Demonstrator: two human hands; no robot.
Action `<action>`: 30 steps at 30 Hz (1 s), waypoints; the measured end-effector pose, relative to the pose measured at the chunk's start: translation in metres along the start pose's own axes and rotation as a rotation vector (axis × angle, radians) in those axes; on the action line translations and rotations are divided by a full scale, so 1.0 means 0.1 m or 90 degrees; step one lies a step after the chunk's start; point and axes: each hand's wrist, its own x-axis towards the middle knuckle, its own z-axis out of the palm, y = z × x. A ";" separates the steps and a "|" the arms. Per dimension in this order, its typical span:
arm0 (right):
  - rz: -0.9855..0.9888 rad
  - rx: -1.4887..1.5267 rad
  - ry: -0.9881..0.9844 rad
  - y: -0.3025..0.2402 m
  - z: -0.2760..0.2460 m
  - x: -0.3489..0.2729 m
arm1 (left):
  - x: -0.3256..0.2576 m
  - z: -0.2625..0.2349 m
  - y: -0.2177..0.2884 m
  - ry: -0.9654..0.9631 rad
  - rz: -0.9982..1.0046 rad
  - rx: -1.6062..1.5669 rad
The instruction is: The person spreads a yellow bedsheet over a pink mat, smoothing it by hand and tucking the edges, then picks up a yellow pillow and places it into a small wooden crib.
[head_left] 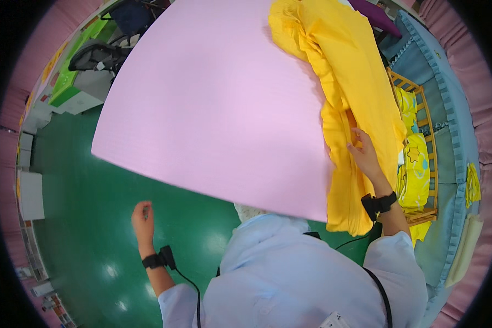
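Nearest, the left hand [142, 218] hangs loosely curled over the green floor [87, 229], holding nothing. Farther off, the right hand [364, 154] rests with fingers spread flat on the yellow cloth [355, 82] along the pink table [213, 104]'s right edge; smoothing seems underway, and gathering it would need a firm pinch.

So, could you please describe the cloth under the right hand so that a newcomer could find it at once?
Find the big pink table; along its right edge lies a long, crumpled yellow cloth, with the right hand on it. Unlike the patterned yellow bedding in the wooden crib beside it, it is plain.
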 end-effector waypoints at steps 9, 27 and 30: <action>0.388 0.666 0.394 -0.05 0.57 1.30 | 1.10 -0.56 -0.13 -0.075 0.030 0.092; 0.205 0.591 -0.432 -2.19 1.53 0.50 | 3.55 1.14 1.54 -0.267 0.563 -0.083; 0.203 0.571 -0.420 -2.39 1.63 0.28 | 3.76 1.67 1.69 -0.275 0.515 -0.170</action>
